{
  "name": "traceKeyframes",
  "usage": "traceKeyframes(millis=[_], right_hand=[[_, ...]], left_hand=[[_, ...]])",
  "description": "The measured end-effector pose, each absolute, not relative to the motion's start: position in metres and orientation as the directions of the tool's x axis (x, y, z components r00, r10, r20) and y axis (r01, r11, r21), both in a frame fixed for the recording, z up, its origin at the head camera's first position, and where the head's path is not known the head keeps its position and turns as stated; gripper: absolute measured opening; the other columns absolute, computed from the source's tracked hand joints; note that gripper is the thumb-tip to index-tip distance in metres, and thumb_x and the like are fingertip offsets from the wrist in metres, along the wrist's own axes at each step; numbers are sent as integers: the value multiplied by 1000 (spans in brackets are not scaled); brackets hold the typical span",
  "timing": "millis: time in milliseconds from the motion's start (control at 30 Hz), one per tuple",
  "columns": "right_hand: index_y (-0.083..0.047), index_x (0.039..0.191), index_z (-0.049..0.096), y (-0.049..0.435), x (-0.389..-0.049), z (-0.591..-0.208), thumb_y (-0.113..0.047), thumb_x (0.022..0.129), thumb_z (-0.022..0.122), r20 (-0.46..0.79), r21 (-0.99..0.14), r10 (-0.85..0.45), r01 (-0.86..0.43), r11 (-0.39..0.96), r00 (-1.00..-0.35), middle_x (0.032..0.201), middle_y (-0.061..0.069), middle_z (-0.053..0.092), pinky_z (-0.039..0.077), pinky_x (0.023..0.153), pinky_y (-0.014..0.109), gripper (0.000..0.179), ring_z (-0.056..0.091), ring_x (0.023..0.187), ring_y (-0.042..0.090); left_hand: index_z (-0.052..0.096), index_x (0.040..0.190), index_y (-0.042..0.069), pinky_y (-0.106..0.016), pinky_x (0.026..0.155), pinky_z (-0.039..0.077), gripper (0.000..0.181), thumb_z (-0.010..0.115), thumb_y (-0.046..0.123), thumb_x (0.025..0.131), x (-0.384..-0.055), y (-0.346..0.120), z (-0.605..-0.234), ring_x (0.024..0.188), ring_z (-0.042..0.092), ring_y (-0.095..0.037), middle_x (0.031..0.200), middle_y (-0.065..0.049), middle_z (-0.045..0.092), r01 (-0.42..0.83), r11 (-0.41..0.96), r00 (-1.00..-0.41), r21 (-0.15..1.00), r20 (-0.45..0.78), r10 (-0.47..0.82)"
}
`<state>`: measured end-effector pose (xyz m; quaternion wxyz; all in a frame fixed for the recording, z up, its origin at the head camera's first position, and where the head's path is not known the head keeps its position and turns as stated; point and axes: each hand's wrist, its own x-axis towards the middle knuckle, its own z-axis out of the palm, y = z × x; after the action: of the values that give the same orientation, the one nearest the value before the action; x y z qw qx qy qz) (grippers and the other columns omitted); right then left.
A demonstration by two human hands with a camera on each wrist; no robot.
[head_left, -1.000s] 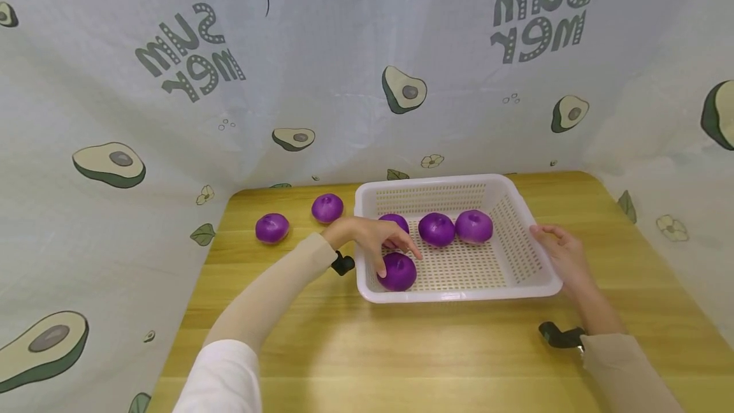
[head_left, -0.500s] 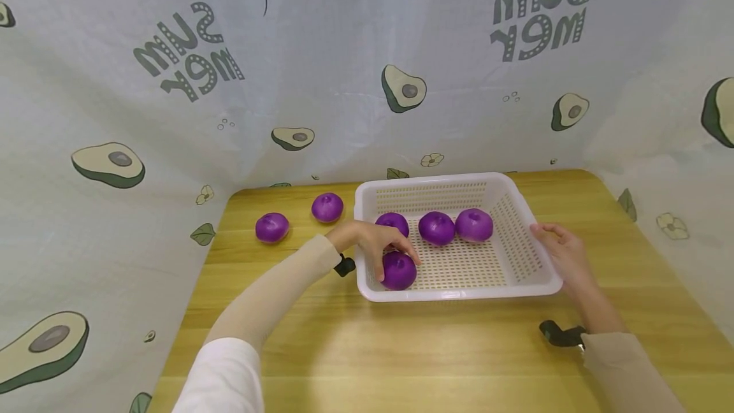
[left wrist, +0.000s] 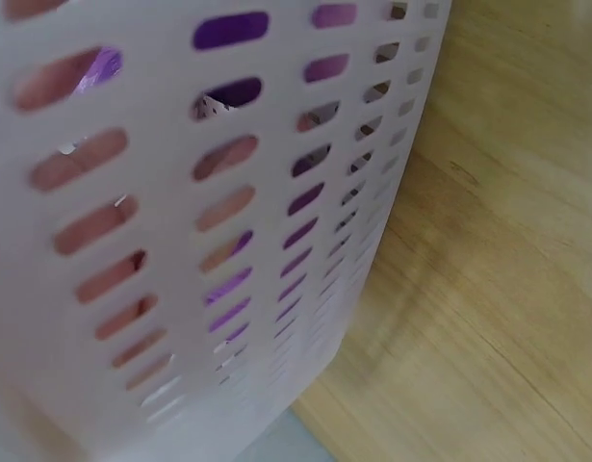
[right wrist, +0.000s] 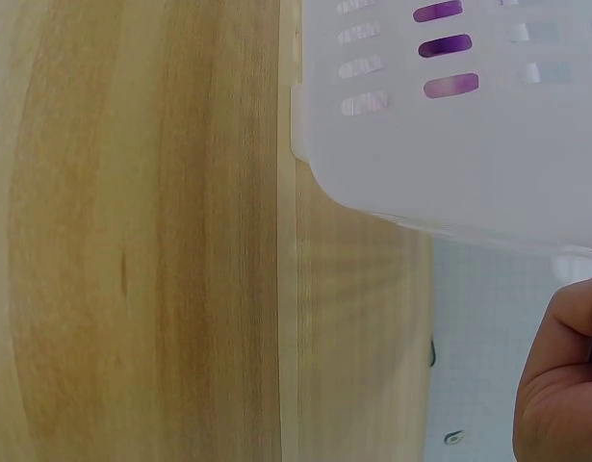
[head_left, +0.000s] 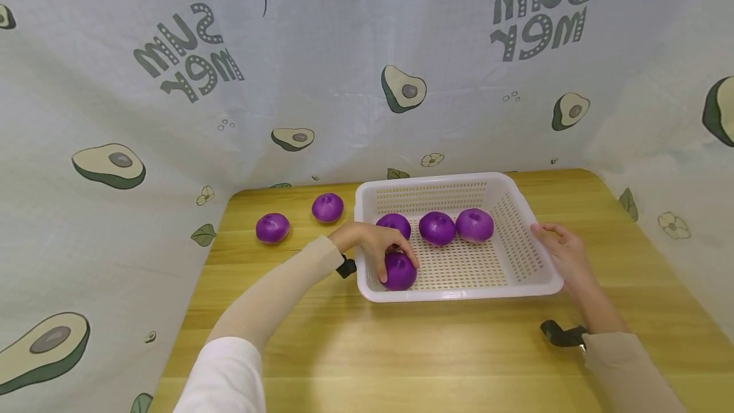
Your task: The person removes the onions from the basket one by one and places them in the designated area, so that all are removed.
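A white plastic basket with slotted walls stands on the table. My left hand reaches over its left rim, thumb and fingers curled around a purple onion in the near left corner. Another onion lies just behind that hand, partly covered by it. Two more onions, one darker and one lighter, sit side by side toward the back. My right hand grips the basket's right rim. The left wrist view has the basket's slotted wall in front of the left hand, which shows only through the slots.
Two loose onions, one farther left and one near the back edge, rest on the wooden table left of the basket. A white cloth printed with avocados hangs behind and at both sides.
My left fingers have closed down around the near left onion in the basket. The right hand and the basket have stayed in place.
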<state>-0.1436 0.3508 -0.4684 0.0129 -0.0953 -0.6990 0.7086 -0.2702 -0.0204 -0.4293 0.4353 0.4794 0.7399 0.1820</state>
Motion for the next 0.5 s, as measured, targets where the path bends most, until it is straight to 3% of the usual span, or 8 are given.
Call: traceKeyframes(millis=[500], right_hand=[[-20,105,60,351,-142,-469,-24,101,60,-109,-994,146,105,-35,-983,86,-5,72,59,56,30,6,71,72,14]], left_hand=[[65,133,13,-22,106,36,70,93,9,69,-267,-17,-431,120,48,-4,135,6,59,571,473,-165,671,-471,867]])
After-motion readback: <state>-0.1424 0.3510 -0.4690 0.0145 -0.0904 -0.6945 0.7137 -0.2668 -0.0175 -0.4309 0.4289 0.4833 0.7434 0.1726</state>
